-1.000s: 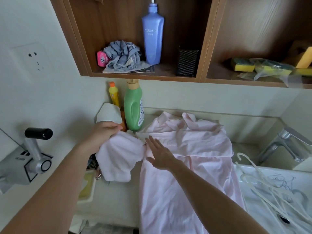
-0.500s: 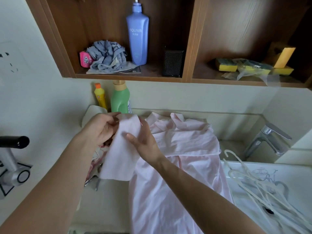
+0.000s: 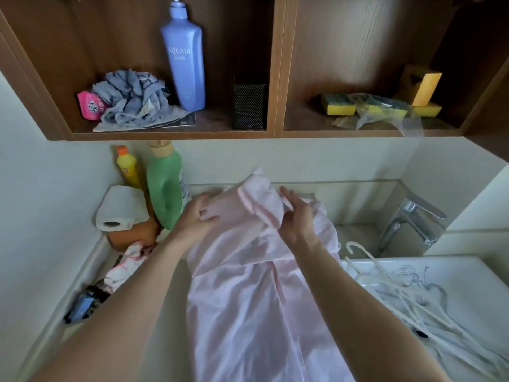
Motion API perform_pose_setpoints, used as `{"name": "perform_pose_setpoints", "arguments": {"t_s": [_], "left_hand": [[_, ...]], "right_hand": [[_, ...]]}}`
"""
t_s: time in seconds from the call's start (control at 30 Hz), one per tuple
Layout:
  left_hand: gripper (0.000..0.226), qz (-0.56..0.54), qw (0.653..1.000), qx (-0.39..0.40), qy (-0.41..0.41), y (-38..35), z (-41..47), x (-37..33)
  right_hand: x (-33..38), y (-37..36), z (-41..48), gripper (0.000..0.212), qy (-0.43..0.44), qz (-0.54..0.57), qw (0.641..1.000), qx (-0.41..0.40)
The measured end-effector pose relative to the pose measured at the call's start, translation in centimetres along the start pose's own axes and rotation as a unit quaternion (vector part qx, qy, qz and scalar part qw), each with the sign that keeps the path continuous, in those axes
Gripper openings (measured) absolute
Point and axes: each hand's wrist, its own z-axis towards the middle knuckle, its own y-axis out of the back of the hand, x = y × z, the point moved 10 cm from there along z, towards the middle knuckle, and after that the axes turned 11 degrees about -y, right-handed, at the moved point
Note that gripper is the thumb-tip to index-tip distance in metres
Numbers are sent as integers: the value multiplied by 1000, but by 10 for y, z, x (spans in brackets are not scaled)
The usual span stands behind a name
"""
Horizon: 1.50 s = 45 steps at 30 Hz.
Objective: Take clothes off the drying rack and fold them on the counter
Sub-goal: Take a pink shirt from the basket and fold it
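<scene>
Pink garment (image 3: 248, 299) is lying on the surface (image 3: 170, 340); we are gripping its folded top end, left hand (image 3: 197, 216) and right hand (image 3: 298, 219) both clamping fabric.

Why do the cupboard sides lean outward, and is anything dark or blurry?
Head view: the wide-angle lens splays the sides of the wooden cupboard; its upper right corner sinks into shadow; the pink garment is evenly lit, without glare, and fairly sharp.

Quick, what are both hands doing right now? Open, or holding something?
Left hand: gripping the pink shirt.
Right hand: gripping the pink shirt too, at its folded-over part.
</scene>
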Motion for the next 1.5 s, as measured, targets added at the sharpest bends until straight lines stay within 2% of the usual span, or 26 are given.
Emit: {"name": "perform_pose_setpoints", "arguments": {"t_s": [0.1, 0.17, 0.27, 0.33, 0.4, 0.5, 0.6, 0.67, 0.73, 0.8, 0.87, 0.9, 0.93, 0.97, 1.03, 1.07, 1.13, 1.2, 1.27, 1.33, 1.4, 1.5], "left_hand": [[70, 135, 986, 94, 9, -28, -1, 41], [70, 180, 974, 133, 15, -45, -4, 62], [67, 213, 967, 137, 20, -52, -3, 84], [66, 223, 967, 121, 34, -47, -1, 94], [69, 249, 962, 101, 37, -38, 0, 100], [80, 350, 932, 38, 81, -10, -5, 111], [101, 284, 941, -12, 181, 3, -20, 134], [104, 247, 947, 4, 207, -4, -24, 145], [100, 266, 940, 36, 210, -11, -22, 156], [96, 298, 930, 63, 208, -14, -20, 163], [91, 323, 922, 88, 194, -20, -18, 169], [88, 335, 918, 101, 186, -23, -17, 171], [85, 345, 915, 103, 183, -25, -18, 171], [80, 355, 911, 94, 186, -24, -20, 169], [69, 391, 903, 55, 171, -24, -20, 157], [63, 411, 901, 33, 132, -27, -17, 144], [57, 429, 903, 25, 19, -48, -9, 116], [55, 451, 888, 63, -60, -78, -6, 103], [62, 468, 875, 112, -60, -100, -10, 112], [69, 484, 862, 142, -47, -107, -17, 133], [70, 495, 856, 144, -40, -98, -23, 151], [73, 507, 851, 128, -39, -81, -20, 163]], "right_hand": [[11, 111, -5, 43, 4, 17, 977, -212], [3, 158, -10, 38, -25, -31, 960, -277], [-1, 170, -5, 26, -61, -151, 945, -282], [10, 164, 3, 29, -44, -235, 927, -290], [22, 160, 11, 32, -15, -254, 917, -306], [34, 168, 22, 30, 3, -212, 912, -351], [50, 176, 27, 17, 33, -295, 868, -399], [56, 165, 25, 13, 78, -327, 860, -384], [69, 153, 17, 12, 154, -332, 858, -361], [74, 162, 9, 11, 181, -320, 855, -365], [70, 199, -1, 27, 151, -285, 852, -413], [69, 220, -7, 43, 138, -269, 845, -442], [70, 235, -16, 59, 133, -267, 828, -475], [73, 241, -26, 65, 146, -272, 811, -497], [84, 219, -39, 56, 208, -330, 768, -508], [89, 200, -39, 50, 244, -389, 738, -495], [81, 150, -23, 35, 302, -521, 688, -406], [48, 105, 5, 27, 326, -674, 597, -288], [7, 91, 41, 44, 266, -813, 480, -196], [-17, 110, 69, 58, 141, -889, 406, -157], [-12, 139, 77, 65, 89, -909, 365, -180], [13, 168, 74, 78, 80, -913, 325, -232]]}}
